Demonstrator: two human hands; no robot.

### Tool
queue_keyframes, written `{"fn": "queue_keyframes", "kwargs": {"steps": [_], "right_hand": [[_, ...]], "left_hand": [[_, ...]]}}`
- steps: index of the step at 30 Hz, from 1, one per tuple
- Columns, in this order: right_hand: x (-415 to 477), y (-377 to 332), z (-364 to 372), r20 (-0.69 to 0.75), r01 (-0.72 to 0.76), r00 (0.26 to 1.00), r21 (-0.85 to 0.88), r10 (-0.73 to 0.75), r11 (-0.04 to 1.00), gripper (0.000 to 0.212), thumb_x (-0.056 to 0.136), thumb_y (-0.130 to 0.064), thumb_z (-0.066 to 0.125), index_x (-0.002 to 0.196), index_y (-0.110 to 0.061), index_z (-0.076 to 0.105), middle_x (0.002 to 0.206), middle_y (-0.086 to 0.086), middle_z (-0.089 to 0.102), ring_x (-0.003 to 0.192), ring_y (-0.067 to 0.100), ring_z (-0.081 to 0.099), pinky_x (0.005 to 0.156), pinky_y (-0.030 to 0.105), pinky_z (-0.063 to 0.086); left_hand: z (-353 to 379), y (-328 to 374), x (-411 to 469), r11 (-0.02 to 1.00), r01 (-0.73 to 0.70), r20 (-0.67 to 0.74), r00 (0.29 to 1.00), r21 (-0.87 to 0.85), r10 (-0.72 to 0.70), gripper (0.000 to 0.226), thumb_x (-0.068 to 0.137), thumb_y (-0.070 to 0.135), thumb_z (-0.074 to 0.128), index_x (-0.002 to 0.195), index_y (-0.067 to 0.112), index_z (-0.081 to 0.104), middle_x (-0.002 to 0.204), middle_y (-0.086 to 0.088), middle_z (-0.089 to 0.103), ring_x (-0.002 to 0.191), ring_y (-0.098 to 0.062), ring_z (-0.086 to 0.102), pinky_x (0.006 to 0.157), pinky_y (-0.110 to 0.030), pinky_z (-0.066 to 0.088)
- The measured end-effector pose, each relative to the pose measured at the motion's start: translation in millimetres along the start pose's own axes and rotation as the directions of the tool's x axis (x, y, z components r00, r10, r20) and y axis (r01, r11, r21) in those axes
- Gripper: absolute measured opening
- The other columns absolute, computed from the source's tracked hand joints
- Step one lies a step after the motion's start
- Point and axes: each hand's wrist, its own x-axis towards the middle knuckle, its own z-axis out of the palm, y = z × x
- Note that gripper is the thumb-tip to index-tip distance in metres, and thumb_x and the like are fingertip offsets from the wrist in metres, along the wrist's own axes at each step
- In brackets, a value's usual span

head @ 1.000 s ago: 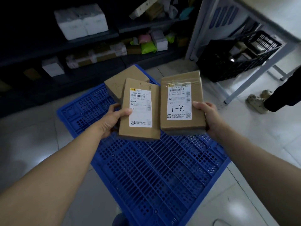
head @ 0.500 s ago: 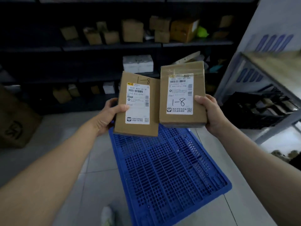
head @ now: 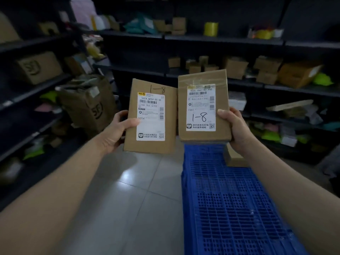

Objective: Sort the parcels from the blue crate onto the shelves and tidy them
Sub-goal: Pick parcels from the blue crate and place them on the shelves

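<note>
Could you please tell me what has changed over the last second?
As the view rose, both parcels were lifted from over the blue crate to in front of the shelves. Unchanged: the left hand grips the left parcel, the right hand grips the right parcel, labels facing the camera.

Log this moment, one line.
left hand grips left parcel | right hand grips right parcel | both marked 1-8 | blue crate below

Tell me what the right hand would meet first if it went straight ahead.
Likely the shelf unit ahead, near its small boxes; the right hand, gripping its parcel, points that way. Nothing shows between, but depth is unclear.
</note>
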Motion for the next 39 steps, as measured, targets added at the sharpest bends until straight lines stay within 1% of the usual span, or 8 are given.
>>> {"fn": "queue_keyframes", "kwargs": {"steps": [5,13,17,22,25,29,36,39], "right_hand": [[13,17,119,0.134,-0.028,0.99,-0.042,0.034,0.999,0.088,0.057,-0.042,0.08,0.134,-0.025,0.042,0.119,0.01,0.065,0.105,0.032,0.066,0.085,0.057,0.055],[38,44,294,0.264,-0.029,0.964,-0.067,0.046,0.997,0.049,0.082,-0.03,0.07,0.124,-0.029,0.046,0.117,0.007,0.066,0.105,0.029,0.065,0.09,0.052,0.054],[45,52,362,0.327,-0.005,0.944,-0.092,0.035,0.996,0.076,0.067,-0.038,0.075,0.134,-0.022,0.044,0.115,0.006,0.068,0.101,0.026,0.068,0.084,0.046,0.057],[62,58,427,0.426,-0.005,0.903,-0.129,0.06,0.992,0.081,0.064,-0.039,0.076,0.136,-0.021,0.043,0.118,0.007,0.067,0.098,0.025,0.069,0.067,0.036,0.058],[77,66,465,0.472,-0.003,0.879,-0.147,0.073,0.989,0.089,0.06,-0.043,0.078,0.138,-0.022,0.041,0.12,0.008,0.065,0.101,0.026,0.068,0.075,0.042,0.059],[98,78,517,0.542,-0.01,0.835,-0.157,0.095,0.988,0.1,0.054,-0.046,0.08,0.14,-0.021,0.038,0.123,0.009,0.063,0.105,0.028,0.067,0.089,0.051,0.055],[157,92,597,0.673,-0.05,0.727,-0.151,0.14,0.987,0.096,0.057,-0.04,0.081,0.14,-0.02,0.038,0.122,0.011,0.064,0.105,0.028,0.067,0.092,0.05,0.054],[182,87,626,0.733,-0.026,0.662,-0.187,0.157,0.982,0.102,0.052,-0.046,0.084,0.14,-0.02,0.039,0.123,0.011,0.064,0.105,0.029,0.067,0.091,0.05,0.054]], "left_hand": [[-119,4,-18,0.998,-0.014,-0.137,0.99,-0.06,0.006,0.101,0.043,0.04,0.079,0.134,0.027,0.036,0.116,-0.008,0.062,0.106,-0.031,0.061,0.096,-0.053,0.046],[-282,6,-32,0.995,-0.047,-0.265,0.964,-0.088,0.022,0.092,0.046,0.04,0.079,0.128,0.03,0.038,0.12,-0.008,0.062,0.108,-0.032,0.061,0.093,-0.051,0.049],[-341,7,-38,0.995,-0.055,-0.325,0.945,-0.082,0.026,0.082,0.047,0.043,0.079,0.119,0.034,0.042,0.119,-0.008,0.063,0.107,-0.032,0.061,0.095,-0.053,0.047],[-390,0,-46,0.991,-0.069,-0.419,0.908,-0.117,0.013,0.081,0.051,0.039,0.078,0.121,0.034,0.038,0.119,-0.007,0.061,0.106,-0.029,0.061,0.09,-0.046,0.05],[-413,-4,-52,0.986,-0.07,-0.48,0.877,-0.152,-0.011,0.075,0.059,0.033,0.074,0.125,0.032,0.037,0.115,-0.006,0.063,0.102,-0.028,0.062,0.086,-0.044,0.052],[-445,-6,-57,0.982,-0.082,-0.563,0.826,-0.168,-0.027,0.089,0.049,0.039,0.08,0.127,0.034,0.037,0.115,-0.006,0.063,0.105,-0.028,0.061,0.091,-0.047,0.049],[-473,-4,-42,0.977,-0.106,-0.707,0.705,-0.186,-0.058,0.091,0.049,0.04,0.079,0.128,0.035,0.035,0.114,-0.006,0.065,0.107,-0.03,0.061,0.098,-0.053,0.044],[-477,0,-29,0.968,-0.127,-0.756,0.649,-0.216,-0.084,0.078,0.066,0.03,0.077,0.129,0.034,0.031,0.116,-0.008,0.063,0.107,-0.03,0.06,0.096,-0.051,0.045]]}}
